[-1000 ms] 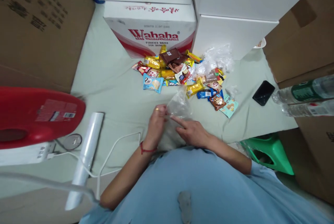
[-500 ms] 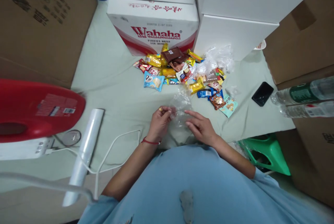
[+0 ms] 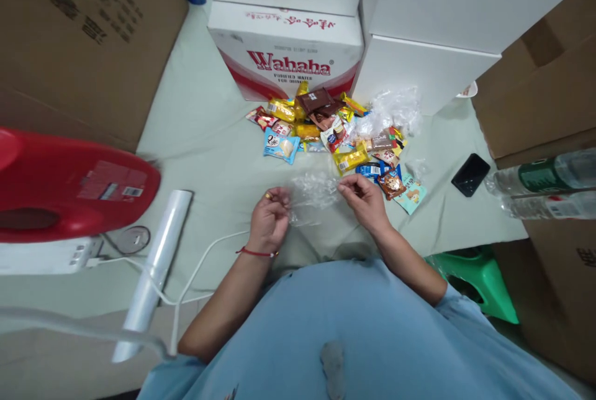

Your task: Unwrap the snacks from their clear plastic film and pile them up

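Pinching a thin clear plastic bag at both ends, crumpled and stretched just above the pale green sheet, close to its near edge; gripping the bag's left end with the left hand — fingers curled and pressed together on the film, red string round the wrist; gripping the right end with the right hand, thumb and fingertips closed on the plastic. Just beyond the bag, toward the far edge of the sheet, a loose heap of snack packets in gold, brown, blue and red, with a pale teal packet at its right side, near the right hand but apart from it; at the heap's far right, more crumpled clear plastic. Backing the heap, a white-and-red carton printed Wahaha and plain white boxes. Toward the right edge, a black phone lying flat; past it, two water bottles on their sides; nearer the body, a green plastic stool. Toward the left edge, a red plastic object, a white power strip, a white cable and a roll of clear film — all well apart from the hands.
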`<state>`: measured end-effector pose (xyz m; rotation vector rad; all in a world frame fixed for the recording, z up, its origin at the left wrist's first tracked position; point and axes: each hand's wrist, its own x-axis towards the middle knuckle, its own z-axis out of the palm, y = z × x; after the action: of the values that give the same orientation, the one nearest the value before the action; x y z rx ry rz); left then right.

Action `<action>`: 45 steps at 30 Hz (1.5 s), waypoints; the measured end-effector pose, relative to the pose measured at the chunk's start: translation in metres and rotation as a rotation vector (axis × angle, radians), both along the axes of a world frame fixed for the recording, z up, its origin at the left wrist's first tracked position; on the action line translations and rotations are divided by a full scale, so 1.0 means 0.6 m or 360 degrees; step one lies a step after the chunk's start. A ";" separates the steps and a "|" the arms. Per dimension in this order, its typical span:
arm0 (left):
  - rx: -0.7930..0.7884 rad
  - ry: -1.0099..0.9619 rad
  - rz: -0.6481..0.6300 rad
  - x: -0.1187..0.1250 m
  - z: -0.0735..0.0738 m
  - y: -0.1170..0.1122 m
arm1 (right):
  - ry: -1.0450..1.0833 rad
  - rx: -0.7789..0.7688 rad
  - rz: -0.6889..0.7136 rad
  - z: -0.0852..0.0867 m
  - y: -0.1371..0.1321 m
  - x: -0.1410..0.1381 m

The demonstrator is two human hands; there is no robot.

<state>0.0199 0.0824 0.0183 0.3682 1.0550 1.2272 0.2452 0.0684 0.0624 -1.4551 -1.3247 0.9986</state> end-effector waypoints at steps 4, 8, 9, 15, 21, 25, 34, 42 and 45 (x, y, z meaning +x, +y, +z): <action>-0.0009 -0.0072 -0.0103 -0.017 0.007 -0.012 | 0.0202 -0.0196 -0.0143 -0.028 -0.031 0.020; -0.0017 0.0591 -0.0213 0.008 -0.002 -0.029 | 0.0012 -0.0473 -0.0115 -0.057 -0.093 0.065; 0.0008 0.0769 -0.0207 0.014 -0.007 -0.032 | -0.0089 -0.0514 -0.0046 -0.057 -0.107 0.079; 0.0342 0.1152 -0.0278 0.042 -0.008 -0.047 | -0.0790 -0.0084 0.0040 -0.012 -0.098 0.101; 0.0324 0.1020 -0.0355 0.037 -0.007 -0.058 | -0.0636 -0.0101 -0.0174 -0.066 0.025 0.032; 0.0125 0.1345 0.0056 -0.009 -0.032 -0.061 | -0.0564 -0.0147 -0.0380 -0.102 0.040 0.032; 0.1237 0.2562 -0.0419 -0.027 -0.026 -0.075 | -0.0472 -0.0290 -0.0248 -0.100 -0.024 0.059; 0.1231 0.2401 -0.0768 -0.071 -0.067 -0.084 | -0.0523 -0.0239 -0.0137 -0.018 -0.004 0.183; 0.1190 0.2368 -0.0745 -0.067 -0.068 -0.099 | -0.0966 0.0265 -0.0069 0.019 0.092 0.171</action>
<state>-0.0204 0.0229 -0.0224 2.1987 1.4982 0.7364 0.3481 0.1236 0.0735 -1.7165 -1.7424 0.4061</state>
